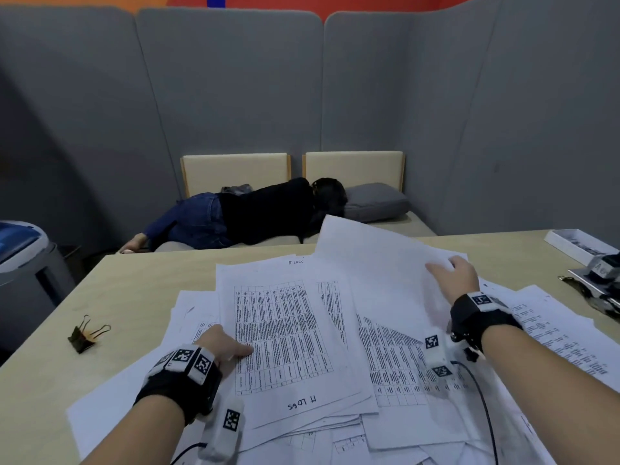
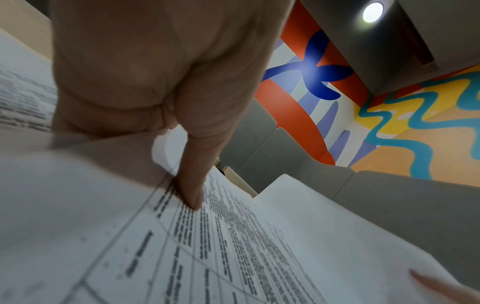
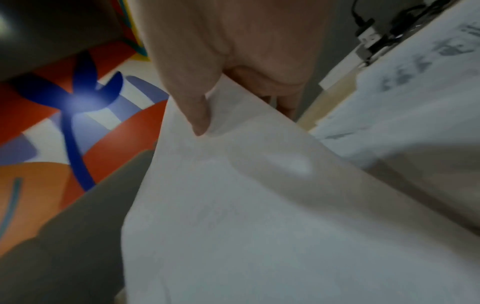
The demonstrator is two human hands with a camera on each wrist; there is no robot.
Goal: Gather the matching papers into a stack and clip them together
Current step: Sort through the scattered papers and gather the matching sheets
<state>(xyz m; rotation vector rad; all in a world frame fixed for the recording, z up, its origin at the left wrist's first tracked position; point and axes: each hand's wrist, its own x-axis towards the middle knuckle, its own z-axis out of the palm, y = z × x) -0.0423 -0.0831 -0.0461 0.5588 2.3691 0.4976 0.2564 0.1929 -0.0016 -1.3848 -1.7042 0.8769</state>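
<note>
Many printed sheets lie overlapping on the wooden table point(image 1: 134, 280). On top is a table-filled sheet marked "IT LOGS" point(image 1: 285, 330). My left hand point(image 1: 224, 344) pinches its left edge, thumb point(image 2: 192, 185) on the print point(image 2: 233, 246), fingers hidden beneath. My right hand point(image 1: 453, 273) pinches a sheet with its blank side up point(image 1: 369, 263) and holds it lifted and tilted over the pile. In the right wrist view the thumb point(image 3: 200, 115) lies on that sheet point(image 3: 233, 205), the fingers behind it. A black binder clip point(image 1: 85, 333) lies alone at the table's left.
A white tray point(image 1: 577, 245) and a dark device point(image 1: 604, 286) sit at the table's right edge. Behind the table a person point(image 1: 268, 213) lies on a sofa, within grey partition walls. A grey bin point(image 1: 23, 256) stands on the left.
</note>
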